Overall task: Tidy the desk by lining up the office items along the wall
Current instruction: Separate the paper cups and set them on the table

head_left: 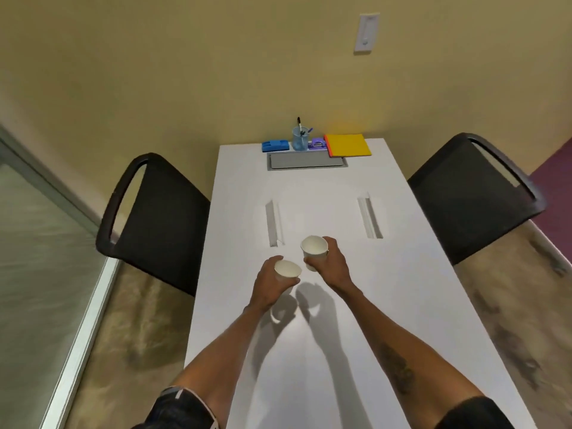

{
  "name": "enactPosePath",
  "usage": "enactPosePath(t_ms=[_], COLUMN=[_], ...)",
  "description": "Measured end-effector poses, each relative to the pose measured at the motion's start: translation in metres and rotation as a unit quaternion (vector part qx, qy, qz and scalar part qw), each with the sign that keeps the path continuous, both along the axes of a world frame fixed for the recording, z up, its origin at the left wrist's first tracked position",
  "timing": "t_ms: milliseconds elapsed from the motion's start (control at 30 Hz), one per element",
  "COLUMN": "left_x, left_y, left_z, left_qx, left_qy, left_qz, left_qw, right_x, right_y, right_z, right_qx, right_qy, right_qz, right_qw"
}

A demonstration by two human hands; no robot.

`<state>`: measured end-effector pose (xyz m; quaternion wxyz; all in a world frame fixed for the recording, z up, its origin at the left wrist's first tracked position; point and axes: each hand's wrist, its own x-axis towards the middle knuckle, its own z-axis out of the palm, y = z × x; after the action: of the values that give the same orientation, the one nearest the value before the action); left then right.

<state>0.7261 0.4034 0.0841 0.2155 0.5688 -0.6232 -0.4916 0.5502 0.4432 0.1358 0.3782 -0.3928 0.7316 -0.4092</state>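
My left hand (268,286) grips a white paper cup (288,270) above the middle of the white desk (402,289). My right hand (332,264) holds a second white paper cup (314,249) just to the right and slightly higher. Both cups are upright with their mouths open and look lifted off the surface, with shadows beneath. Along the wall at the far end stand a blue stapler-like item (275,146), a clear blue pen cup (300,138) with pens, a small purple item (318,144) and a yellow notepad (349,145).
A grey cable hatch (307,161) lies in the desk just in front of the lined-up items. Two slots (273,222) (370,217) are cut mid-desk. Black chairs stand on the left (154,224) and right (473,196). A glass partition runs down the left side.
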Motion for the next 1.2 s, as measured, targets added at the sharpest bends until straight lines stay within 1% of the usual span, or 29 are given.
enactPosePath(t_ms=[33,100,300,533,667,800,1200], left_x=[-0.002,0.001,-0.011,-0.021,-0.016,-0.004,0.024], left_y=[-0.001,-0.003,0.008,0.013,0.003,-0.01,-0.054], left_z=[-0.001,0.002,-0.005,-0.013,-0.017,-0.024,-0.063], left_qx=[0.001,-0.001,-0.01,-0.015,-0.023,-0.032,-0.023], left_qy=[0.002,0.004,0.008,0.005,-0.004,-0.019,-0.06], left_qz=[0.037,0.05,0.159,0.219,0.227,0.214,0.166], left_qw=[0.999,0.999,0.987,0.976,0.974,0.976,0.984], right_x=[-0.004,-0.002,-0.02,-0.029,-0.024,-0.014,0.018], right_y=[-0.009,-0.015,-0.041,-0.06,-0.076,-0.09,-0.122], right_z=[-0.002,-0.005,-0.022,-0.056,-0.073,-0.093,-0.138], right_qx=[0.008,0.006,-0.021,-0.029,-0.012,-0.015,0.031], right_qy=[0.01,0.017,0.043,0.048,0.046,0.046,0.032], right_qz=[0.03,0.032,0.134,0.183,0.191,0.206,0.162], right_qw=[0.999,0.999,0.99,0.981,0.981,0.977,0.986])
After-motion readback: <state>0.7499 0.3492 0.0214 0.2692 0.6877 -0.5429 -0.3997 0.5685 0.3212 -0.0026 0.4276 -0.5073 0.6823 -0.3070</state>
